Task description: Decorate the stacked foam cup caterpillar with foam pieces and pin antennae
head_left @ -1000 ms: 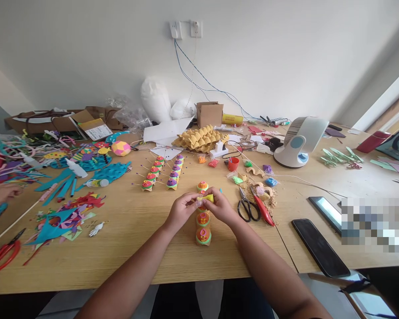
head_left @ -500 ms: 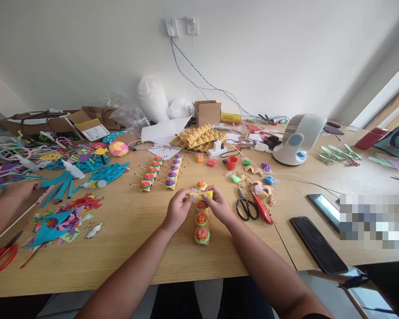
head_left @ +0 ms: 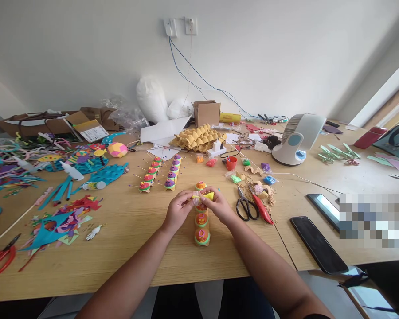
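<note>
My left hand (head_left: pixel 178 209) and right hand (head_left: pixel 217 205) meet in front of me, just above the wooden surface (head_left: pixel 126 248). Both pinch the yellow packet (head_left: pixel 203 196) between thumb and fingertips, one hand at each end. The packet looks clear-wrapped, though it is too small for me to be sure. It hangs over the far part of a row of painted cups (head_left: pixel 201 226), orange and green. That row runs from my hands back toward the near edge, and one more cup shows just beyond my fingers.

Just right of my right hand lie black scissors (head_left: pixel 242 208), with a red-handled tool (head_left: pixel 261 209) beside them. Small bags of coloured bits are scattered behind those. Farther right, a dark phone (head_left: pixel 318 245) lies flat near the edge.

To the left and behind stand two finished rows (head_left: pixel 160 173) of cups stuck with pins. A stack of yellow egg trays (head_left: pixel 197 137) sits farther back, and a white fan (head_left: pixel 297 139) stands well off to the right.
</note>
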`<state>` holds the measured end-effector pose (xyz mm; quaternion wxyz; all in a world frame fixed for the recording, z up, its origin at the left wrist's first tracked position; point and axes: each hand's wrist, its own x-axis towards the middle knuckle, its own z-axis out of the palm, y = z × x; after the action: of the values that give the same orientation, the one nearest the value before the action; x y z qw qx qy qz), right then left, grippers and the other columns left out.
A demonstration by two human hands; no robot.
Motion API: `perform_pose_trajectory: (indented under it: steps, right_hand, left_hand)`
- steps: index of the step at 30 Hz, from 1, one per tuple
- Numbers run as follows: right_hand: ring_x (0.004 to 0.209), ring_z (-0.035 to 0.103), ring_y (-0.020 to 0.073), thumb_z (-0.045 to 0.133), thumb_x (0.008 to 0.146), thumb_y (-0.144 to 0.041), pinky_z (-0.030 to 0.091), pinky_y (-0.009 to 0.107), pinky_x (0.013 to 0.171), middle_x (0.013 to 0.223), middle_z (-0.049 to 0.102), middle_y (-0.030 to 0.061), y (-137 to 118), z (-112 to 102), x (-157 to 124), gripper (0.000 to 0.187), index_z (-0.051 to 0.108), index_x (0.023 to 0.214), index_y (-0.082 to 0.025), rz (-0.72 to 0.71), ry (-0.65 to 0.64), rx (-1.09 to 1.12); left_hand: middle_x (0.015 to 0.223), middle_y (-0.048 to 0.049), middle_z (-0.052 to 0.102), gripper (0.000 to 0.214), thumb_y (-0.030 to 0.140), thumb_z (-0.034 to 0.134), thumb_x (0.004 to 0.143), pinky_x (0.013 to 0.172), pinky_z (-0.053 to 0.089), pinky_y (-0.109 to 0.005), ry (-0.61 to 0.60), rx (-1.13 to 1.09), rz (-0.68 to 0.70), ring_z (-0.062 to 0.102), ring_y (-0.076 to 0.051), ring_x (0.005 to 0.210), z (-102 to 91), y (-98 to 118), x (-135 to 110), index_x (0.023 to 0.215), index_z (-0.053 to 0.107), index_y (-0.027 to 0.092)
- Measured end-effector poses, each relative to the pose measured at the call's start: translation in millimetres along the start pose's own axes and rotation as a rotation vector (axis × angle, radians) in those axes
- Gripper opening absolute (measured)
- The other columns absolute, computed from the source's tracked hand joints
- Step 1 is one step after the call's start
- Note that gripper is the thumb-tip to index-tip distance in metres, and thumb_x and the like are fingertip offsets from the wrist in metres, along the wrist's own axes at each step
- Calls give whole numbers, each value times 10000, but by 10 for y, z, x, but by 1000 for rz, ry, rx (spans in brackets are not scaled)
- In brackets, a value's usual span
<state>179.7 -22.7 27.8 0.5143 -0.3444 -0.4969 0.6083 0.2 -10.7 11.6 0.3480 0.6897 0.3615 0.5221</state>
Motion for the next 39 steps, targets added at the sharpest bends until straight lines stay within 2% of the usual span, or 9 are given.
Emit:
perform_pose_trajectory:
  steps: [10, 13, 15, 18, 21, 24, 27, 32, 39]
  right_hand:
    - [638, 635, 125, 811, 729, -481, 512, 264, 629, 743, 674, -21, 15, -23, 15, 401, 617, 946, -204, 27, -6, -21]
    - [601, 615, 121, 815, 719, -490, 482, 256, 600, 676, 661, -25, 10, -45, 39, 387, 601, 861, -201, 5, 80, 38]
    - [597, 605, 110, 822, 715, -474, 471, 246, 598, 678, 655, -28, -4, -66, 54, 379, 592, 844, -202, -27, 145, 101]
    - [638, 635, 108, 832, 712, -437, 459, 225, 591, 741, 674, -20, -30, -85, 61, 376, 581, 873, -207, -36, 179, 178]
    - [698, 672, 122, 832, 719, -401, 475, 223, 613, 788, 690, -12, -38, -74, 49, 368, 575, 901, -211, -11, 129, 184]
    - [728, 678, 128, 834, 717, -384, 509, 245, 671, 799, 691, -14, -26, -53, 34, 358, 573, 891, -212, -13, 92, 171]
    - [779, 686, 137, 825, 730, -387, 520, 261, 721, 819, 691, -13, -18, -48, 27, 346, 573, 894, -215, -32, 84, 156]
    - [861, 678, 146, 815, 745, -407, 516, 277, 772, 944, 677, 6, -32, -49, 19, 340, 575, 894, -217, -66, 63, 116]
    - [846, 589, 137, 789, 761, -437, 513, 273, 773, 948, 608, 1, -31, -18, -5, 318, 600, 891, -217, -122, 31, -100]
  left_hand:
    - [1069, -88, 700, 221, 382, 698, 866, 824, 543, -284, 51, -6, -1, 654, -207, 1030, 1, 17, -18, 983, 764, 206]
    - [984, -74, 721, 268, 422, 677, 877, 789, 525, -266, 251, -88, -115, 661, -174, 920, -29, -15, 5, 970, 725, 176]
    - [930, -63, 724, 316, 466, 658, 880, 691, 500, -229, 478, -222, -200, 650, -140, 817, -62, -41, 48, 982, 684, 167]
    - [984, -61, 715, 345, 464, 708, 834, 650, 473, -196, 598, -365, -239, 644, -115, 808, -91, -48, 98, 1015, 663, 173]
    - [1038, -50, 701, 353, 389, 687, 872, 672, 478, -193, 453, -355, -211, 627, -108, 829, -63, -3, 62, 1178, 636, 221]
    - [978, -46, 675, 219, 366, 571, 953, 677, 485, -216, 241, -204, -107, 585, -106, 756, -20, 67, -24, 1036, 696, 207]
    - [1008, -56, 666, 239, 330, 526, 974, 696, 499, -238, 119, -12, 2, 594, -130, 789, -7, 136, -75, 1068, 716, 220]
    - [1059, -70, 691, 271, 284, 508, 981, 864, 521, -297, 86, 150, 84, 644, -179, 948, -10, 200, -70, 1159, 704, 225]
    - [1115, -88, 697, 280, 279, 522, 975, 907, 525, -312, 42, 143, 67, 660, -194, 1001, 6, 123, -76, 1187, 689, 204]
